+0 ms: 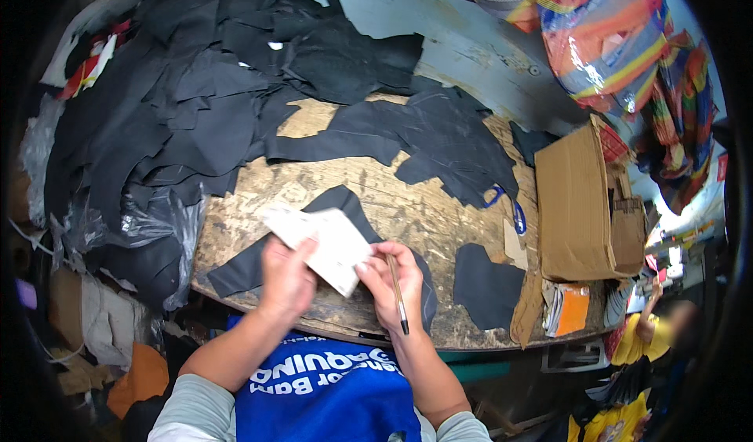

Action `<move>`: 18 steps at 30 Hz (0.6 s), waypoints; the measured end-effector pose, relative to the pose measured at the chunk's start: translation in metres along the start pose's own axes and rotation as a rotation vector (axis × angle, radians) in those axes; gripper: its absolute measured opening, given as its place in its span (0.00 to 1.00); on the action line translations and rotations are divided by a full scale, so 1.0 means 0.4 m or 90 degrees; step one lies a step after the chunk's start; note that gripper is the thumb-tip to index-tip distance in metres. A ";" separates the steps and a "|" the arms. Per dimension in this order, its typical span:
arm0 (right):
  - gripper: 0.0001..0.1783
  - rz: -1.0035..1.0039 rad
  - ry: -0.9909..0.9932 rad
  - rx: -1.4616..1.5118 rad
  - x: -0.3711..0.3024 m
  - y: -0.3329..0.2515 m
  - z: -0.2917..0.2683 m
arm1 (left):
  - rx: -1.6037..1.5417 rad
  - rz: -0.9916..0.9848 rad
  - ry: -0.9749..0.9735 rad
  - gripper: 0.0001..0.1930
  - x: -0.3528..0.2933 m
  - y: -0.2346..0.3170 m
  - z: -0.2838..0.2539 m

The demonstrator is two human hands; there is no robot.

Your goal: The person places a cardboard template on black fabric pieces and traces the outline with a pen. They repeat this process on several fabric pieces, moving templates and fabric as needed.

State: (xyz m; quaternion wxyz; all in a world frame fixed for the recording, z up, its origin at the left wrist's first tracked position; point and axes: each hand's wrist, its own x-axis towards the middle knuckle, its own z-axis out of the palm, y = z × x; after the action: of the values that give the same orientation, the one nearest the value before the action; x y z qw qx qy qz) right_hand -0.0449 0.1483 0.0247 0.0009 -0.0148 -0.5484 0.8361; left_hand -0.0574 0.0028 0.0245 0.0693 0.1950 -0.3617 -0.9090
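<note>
My left hand (289, 276) grips a white, roughly rectangular piece of paper or card (333, 246) by its left side. It is slightly blurred, and I cannot tell whether it is one sheet or several. My right hand (392, 283) has a brown pen (395, 285) between its fingers, dark end pointing down toward me. The fingertips of that same hand touch the paper's right corner. Beneath both hands, a black cut fabric piece (243, 266) lies on the worn wooden table (314, 185), partly covered by the paper and my hands.
A large heap of black fabric pieces (188, 89) covers the table's left and back. Blue-handled scissors (518, 216) lie partly under more black fabric (455, 140). At the right stand a cardboard box (572, 207) and an orange-covered notebook (569, 310). Beyond is a person in yellow (639, 340).
</note>
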 end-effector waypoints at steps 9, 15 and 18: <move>0.15 0.088 0.003 0.339 0.240 0.046 -0.082 | 1.152 0.409 -0.528 0.47 -0.006 -0.084 -0.029; 0.14 0.039 -0.009 0.223 0.248 0.129 -0.071 | 1.309 0.271 -0.347 0.47 0.034 -0.015 -0.058; 0.14 0.030 -0.075 0.130 0.247 0.112 -0.076 | 1.256 0.344 -0.252 0.39 0.032 0.038 -0.150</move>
State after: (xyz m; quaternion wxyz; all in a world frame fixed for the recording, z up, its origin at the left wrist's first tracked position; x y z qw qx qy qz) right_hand -0.1421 0.1601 -0.0308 -0.0493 0.0219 -0.4591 0.8868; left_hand -0.0450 -0.0496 -0.0089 0.0197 -0.0746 -0.9806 -0.1799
